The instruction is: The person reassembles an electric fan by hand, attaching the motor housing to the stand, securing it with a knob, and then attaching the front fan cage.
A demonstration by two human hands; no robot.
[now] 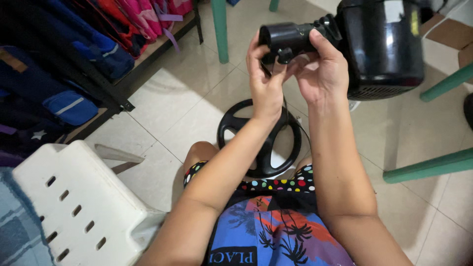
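I hold a black fan motor housing (382, 47) up in front of me, its narrow black neck (288, 37) pointing left. My right hand (320, 69) wraps around the neck where it meets the housing. My left hand (263, 81) grips the end of the neck from below, fingertips at a small black knob (284, 53). A thin black cord (287, 116) hangs down from the neck. On the tiled floor between my knees lies a black round fan base (261, 138) with spokes.
A white plastic chair (74, 207) stands at lower left. A low shelf (148, 59) of blue and pink bags runs along the upper left. Green table legs (220, 29) stand behind, and more green legs (428, 167) at right. Cardboard (451, 32) lies at top right.
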